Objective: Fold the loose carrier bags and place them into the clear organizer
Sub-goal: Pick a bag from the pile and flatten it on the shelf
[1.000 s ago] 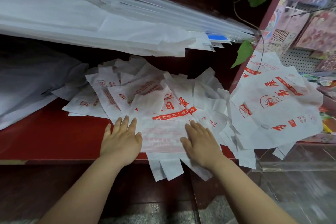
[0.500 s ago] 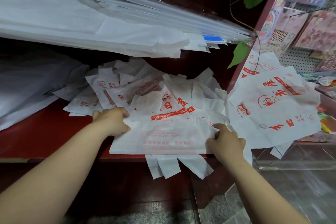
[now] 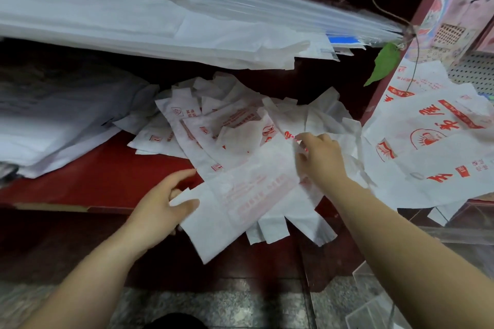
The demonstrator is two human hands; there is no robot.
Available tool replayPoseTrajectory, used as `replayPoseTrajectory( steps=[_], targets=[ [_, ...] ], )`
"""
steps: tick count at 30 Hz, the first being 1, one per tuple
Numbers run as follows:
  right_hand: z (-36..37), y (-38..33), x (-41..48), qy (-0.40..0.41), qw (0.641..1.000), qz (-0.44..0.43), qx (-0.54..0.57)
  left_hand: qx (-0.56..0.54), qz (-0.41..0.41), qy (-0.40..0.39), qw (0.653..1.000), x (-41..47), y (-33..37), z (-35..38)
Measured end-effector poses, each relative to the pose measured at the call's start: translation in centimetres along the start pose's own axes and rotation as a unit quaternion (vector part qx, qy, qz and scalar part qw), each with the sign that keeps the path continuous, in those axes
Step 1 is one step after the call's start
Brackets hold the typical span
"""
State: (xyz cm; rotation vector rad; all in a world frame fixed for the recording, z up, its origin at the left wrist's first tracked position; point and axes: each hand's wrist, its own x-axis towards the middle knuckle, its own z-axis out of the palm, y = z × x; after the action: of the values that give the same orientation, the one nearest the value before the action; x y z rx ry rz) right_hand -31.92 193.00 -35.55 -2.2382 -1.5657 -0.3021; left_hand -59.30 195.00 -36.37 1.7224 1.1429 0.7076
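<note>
A white carrier bag (image 3: 240, 203) with faint red print lies tilted over the front edge of the red shelf (image 3: 93, 181). My left hand (image 3: 163, 205) pinches its lower left end, thumb on top. My right hand (image 3: 320, 157) pinches its upper right corner. Under it spreads a loose pile of white bags with red lettering (image 3: 219, 128). More printed bags (image 3: 433, 152) lie on the right, over the clear organizer (image 3: 454, 230), whose transparent walls show at the lower right.
Long stacks of white and clear bags (image 3: 160, 21) hang over the back of the shelf. A grey-white bag bundle (image 3: 53, 120) sits at the left. A green vine (image 3: 385, 64) and a pegboard display (image 3: 470, 72) stand at the right. Stone floor shows below.
Both hands went from pressing flat on the bag to pinching its ends. The bag has swung round: its left end dropped toward me and its right corner rose over the pile.
</note>
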Motion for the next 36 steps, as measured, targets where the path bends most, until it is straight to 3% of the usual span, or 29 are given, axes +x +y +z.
replayPoseTrajectory(
  steps=[4,6,10,13,17,19,21,24,32,34,36],
  targets=[
    [1.2,-1.1,-3.0,0.046,0.993,-0.061,0.085,-0.026,-0.001,0.022,0.999,-1.1,-1.4,1.6],
    [0.6,-1.7,-6.0,0.021,0.985,-0.104,0.139,-0.059,-0.007,0.029,0.998,-1.5,-1.5,2.6],
    [0.5,-1.5,-12.3,-0.031,0.962,-0.244,0.117,-0.123,-0.033,0.044,0.991,-2.7,-0.6,4.6],
    [1.5,-1.7,-14.1,-0.022,0.968,-0.223,0.109,-0.173,-0.036,0.025,0.984,-3.9,0.8,5.9],
    [1.4,-1.7,-13.4,0.053,0.973,-0.136,0.178,-0.176,0.004,-0.068,0.982,-5.5,1.7,6.4],
    [1.0,-1.3,-13.3,0.031,0.965,-0.100,0.241,-0.113,0.080,-0.100,0.985,-5.6,1.0,5.6],
    [0.5,-0.7,-13.5,-0.002,0.954,-0.072,0.290,0.058,0.161,-0.112,0.979,-5.2,0.3,4.5],
    [-0.8,-0.3,-13.6,-0.055,0.941,-0.032,0.332,0.279,0.247,-0.157,0.915,-3.5,0.4,3.9],
    [-2.0,0.7,-13.0,-0.102,0.881,0.094,0.453,0.412,0.306,-0.250,0.821,0.1,1.4,4.8],
    [-2.2,0.7,-12.7,-0.107,0.879,0.099,0.454,0.424,0.323,-0.235,0.813,0.3,0.7,5.4],
    [-2.2,0.6,-12.5,-0.105,0.877,0.097,0.459,0.375,0.382,-0.156,0.830,0.7,-0.1,6.3]
  ],
)
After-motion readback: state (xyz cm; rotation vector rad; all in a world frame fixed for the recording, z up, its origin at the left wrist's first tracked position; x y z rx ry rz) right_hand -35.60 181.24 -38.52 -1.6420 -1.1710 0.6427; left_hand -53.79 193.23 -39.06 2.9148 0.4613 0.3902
